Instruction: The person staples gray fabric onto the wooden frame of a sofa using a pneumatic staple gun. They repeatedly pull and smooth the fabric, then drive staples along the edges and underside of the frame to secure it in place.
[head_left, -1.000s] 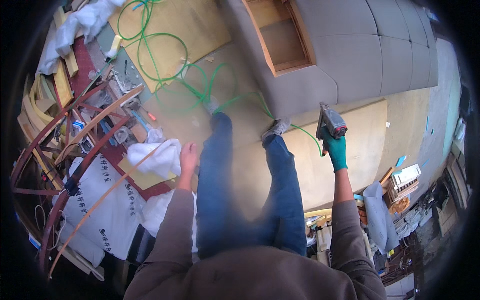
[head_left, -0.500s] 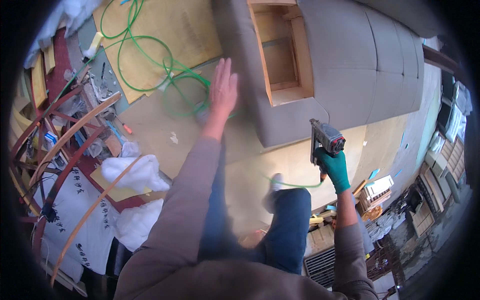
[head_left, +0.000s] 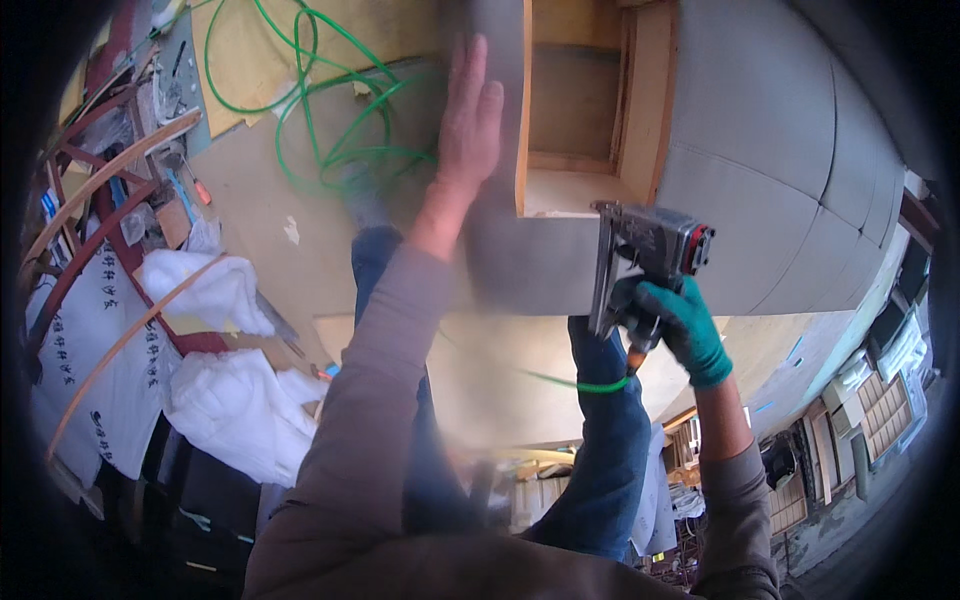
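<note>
A large grey upholstered furniture piece [head_left: 760, 150] stands in front of me, with a rectangular wood-lined opening [head_left: 650, 100] in it. My left hand [head_left: 470, 130] is bare, its fingers stretched out along the left side of the piece, partly blurred; whether it presses on the cover I cannot tell. In its green glove, my right hand [head_left: 690, 330] is wrapped round the grip of a black pneumatic staple gun [head_left: 655, 240]. The gun's nose is near the opening's lower right corner. A green air hose [head_left: 600, 387] runs from the bottom of its handle.
Loops of green hose [head_left: 320, 90] lie on the boards at left. Beyond them are a screwdriver [head_left: 202, 192], curved wooden strips [head_left: 130, 160] and white stuffing [head_left: 235, 400]. Wooden frames [head_left: 885, 410] stand at far right. My legs straddle the floor boards.
My view has shifted, and the grey piece fills more of it. My left hand has come up alongside its left side. The staple gun is closer to the opening, still in my right hand.
</note>
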